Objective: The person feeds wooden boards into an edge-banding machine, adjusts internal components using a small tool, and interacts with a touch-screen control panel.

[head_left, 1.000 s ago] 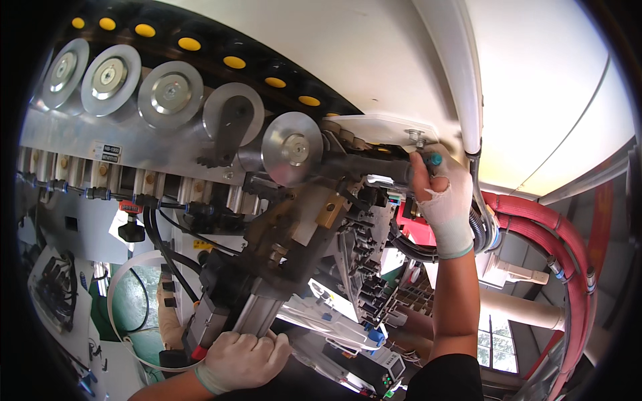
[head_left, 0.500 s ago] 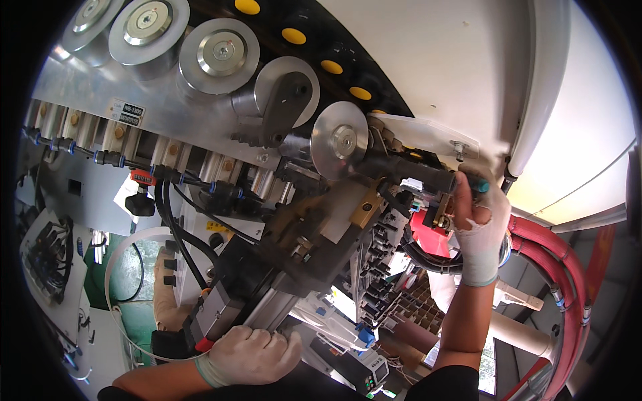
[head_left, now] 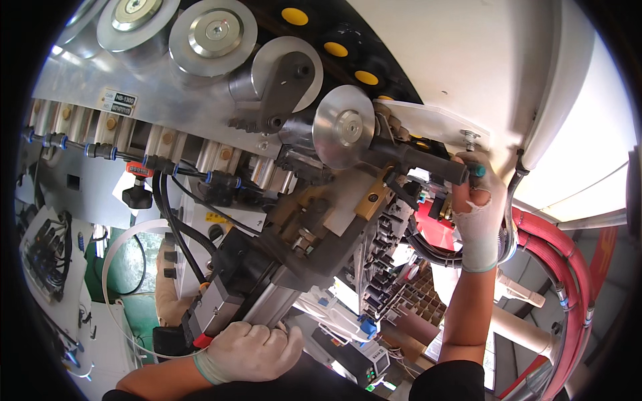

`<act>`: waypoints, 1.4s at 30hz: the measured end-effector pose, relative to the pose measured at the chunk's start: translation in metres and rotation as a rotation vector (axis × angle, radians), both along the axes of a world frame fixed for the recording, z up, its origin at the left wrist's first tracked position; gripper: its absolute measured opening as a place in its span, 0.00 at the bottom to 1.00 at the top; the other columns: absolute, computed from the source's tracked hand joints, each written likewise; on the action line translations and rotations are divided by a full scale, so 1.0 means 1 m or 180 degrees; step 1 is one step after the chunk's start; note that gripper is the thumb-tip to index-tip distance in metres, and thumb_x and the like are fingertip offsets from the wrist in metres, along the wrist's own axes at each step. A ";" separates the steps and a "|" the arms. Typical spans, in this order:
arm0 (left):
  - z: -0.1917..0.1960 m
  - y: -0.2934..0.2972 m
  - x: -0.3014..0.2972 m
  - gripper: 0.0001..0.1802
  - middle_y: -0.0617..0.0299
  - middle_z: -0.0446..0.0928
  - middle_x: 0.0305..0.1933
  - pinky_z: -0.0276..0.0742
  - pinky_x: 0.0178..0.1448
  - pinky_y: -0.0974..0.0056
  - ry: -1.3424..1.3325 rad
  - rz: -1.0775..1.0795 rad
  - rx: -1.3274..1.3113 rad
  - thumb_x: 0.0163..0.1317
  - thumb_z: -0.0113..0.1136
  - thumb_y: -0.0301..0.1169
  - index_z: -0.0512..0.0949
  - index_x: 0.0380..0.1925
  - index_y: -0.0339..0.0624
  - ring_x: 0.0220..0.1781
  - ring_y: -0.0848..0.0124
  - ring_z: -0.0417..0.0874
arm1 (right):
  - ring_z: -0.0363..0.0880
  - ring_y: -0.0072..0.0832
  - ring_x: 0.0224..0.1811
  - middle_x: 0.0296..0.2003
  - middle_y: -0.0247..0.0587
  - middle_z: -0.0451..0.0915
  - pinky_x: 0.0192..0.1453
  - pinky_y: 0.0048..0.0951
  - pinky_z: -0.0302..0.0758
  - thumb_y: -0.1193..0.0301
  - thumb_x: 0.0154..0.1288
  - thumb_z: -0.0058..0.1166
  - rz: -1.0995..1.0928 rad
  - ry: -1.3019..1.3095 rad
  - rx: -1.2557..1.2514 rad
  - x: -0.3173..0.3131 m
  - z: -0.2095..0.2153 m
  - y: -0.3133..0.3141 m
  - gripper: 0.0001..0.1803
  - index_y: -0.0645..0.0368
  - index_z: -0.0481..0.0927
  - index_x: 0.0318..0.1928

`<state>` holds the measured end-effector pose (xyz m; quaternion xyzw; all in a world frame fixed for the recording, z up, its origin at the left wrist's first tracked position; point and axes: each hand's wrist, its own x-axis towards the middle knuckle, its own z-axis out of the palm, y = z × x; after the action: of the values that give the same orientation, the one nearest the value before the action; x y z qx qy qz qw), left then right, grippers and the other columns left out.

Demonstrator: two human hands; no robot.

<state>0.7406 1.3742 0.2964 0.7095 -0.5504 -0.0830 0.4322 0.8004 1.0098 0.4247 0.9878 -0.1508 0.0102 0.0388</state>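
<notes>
We have both gloved hands at a large machine. Our right hand (head_left: 478,204) is raised on the right, its fingers curled and apparently closed around a small teal piece (head_left: 476,171); most of that piece is hidden, so we cannot tell its full shape. It sits just beside the near right end of a dark bar (head_left: 435,164) and below a bolt (head_left: 470,138) on a white plate (head_left: 428,120). A shiny roller (head_left: 344,127) stands to the left. Our left hand (head_left: 251,351) is low and near, knuckles up and fingers bent, against the near end of a metal column (head_left: 269,304); we cannot tell whether it grips or only rests there.

We judge the step in hand to be working the teal piece by the bar's end. The next move seems to call for a firm right grip and a steady left.
</notes>
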 end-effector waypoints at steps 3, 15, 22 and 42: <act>0.000 0.000 0.000 0.02 0.73 0.64 0.19 0.58 0.21 0.72 0.0036 0.0055 -0.0083 0.58 0.63 0.27 0.81 0.32 0.45 0.19 0.82 0.69 | 0.80 0.24 0.24 0.24 0.42 0.83 0.33 0.27 0.76 0.73 0.69 0.64 -0.0242 -0.0085 0.0218 -0.002 -0.001 -0.007 0.06 0.62 0.86 0.42; 0.001 0.000 0.001 0.03 0.74 0.64 0.18 0.56 0.21 0.72 0.0072 -0.0072 -0.0024 0.57 0.63 0.30 0.82 0.32 0.46 0.17 0.81 0.67 | 0.83 0.20 0.31 0.30 0.38 0.86 0.37 0.22 0.78 0.72 0.75 0.61 -0.0917 -0.0892 0.1089 -0.026 0.002 -0.006 0.09 0.67 0.83 0.47; 0.005 -0.001 -0.007 0.05 0.74 0.61 0.17 0.60 0.22 0.69 -0.0121 0.0121 0.0266 0.57 0.66 0.36 0.81 0.29 0.52 0.18 0.78 0.68 | 0.83 0.17 0.33 0.35 0.37 0.87 0.36 0.17 0.74 0.67 0.77 0.59 -0.0908 -0.1053 0.1386 -0.042 0.014 -0.002 0.13 0.65 0.83 0.53; 0.035 -0.021 -0.026 0.21 0.72 0.71 0.22 0.66 0.29 0.58 -0.0629 0.0283 0.0847 0.47 0.77 0.46 0.82 0.38 0.51 0.23 0.67 0.75 | 0.80 0.36 0.33 0.36 0.50 0.82 0.39 0.38 0.76 0.51 0.71 0.60 -0.2021 -0.3865 0.4490 -0.301 -0.010 0.070 0.29 0.63 0.77 0.58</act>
<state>0.7144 1.3531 0.3313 0.7888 -0.5425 -0.0657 0.2815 0.4992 1.0795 0.4146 0.5248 -0.3751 0.4129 -0.6429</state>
